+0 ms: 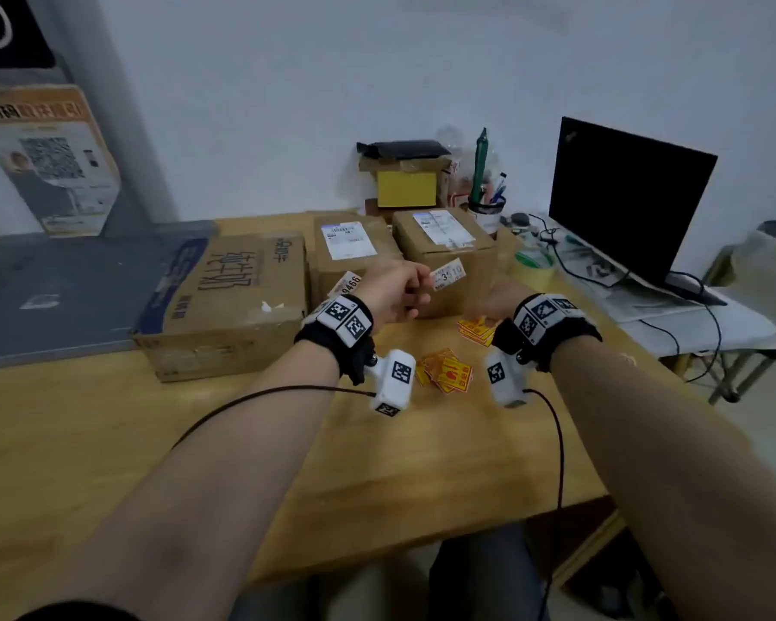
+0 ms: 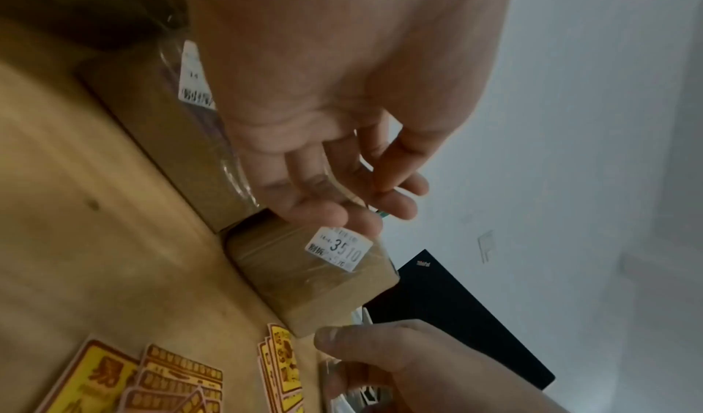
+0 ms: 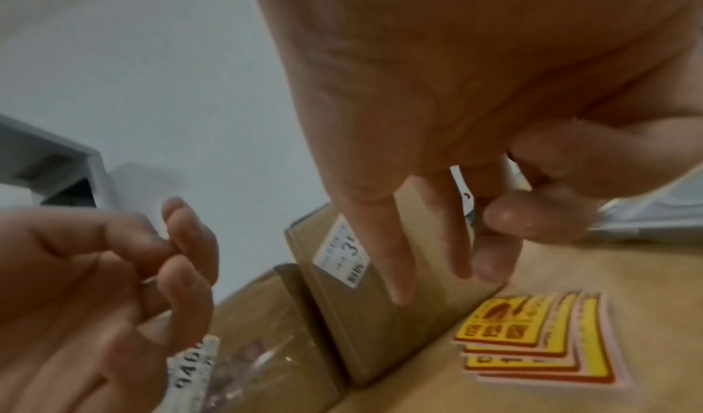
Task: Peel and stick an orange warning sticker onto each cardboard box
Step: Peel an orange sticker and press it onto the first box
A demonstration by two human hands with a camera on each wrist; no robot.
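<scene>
as seen from the head, likely mid-stick on the rightmost cardboard box (image 1: 476, 266) along the far edge of the tabletop: left hand (image 1: 393, 293) curled just before its front, right hand (image 1: 496, 302) reaching down that front. spare orange stickers (image 1: 446, 372) in two piles mid-tabletop, between the wrists and nearer the front edge.

from the left wrist: fingers loosely curled, maybe pinching a thin pale strip (image 2: 344, 188), perhaps peeled backing; cannot tell for sure.

from the right wrist: fingers (image 3: 384, 254) straight against the box front, gripping nothing seen; no orange visible under them. next, probably calls for a firm rub-down, then a fresh sticker for another box.
</scene>
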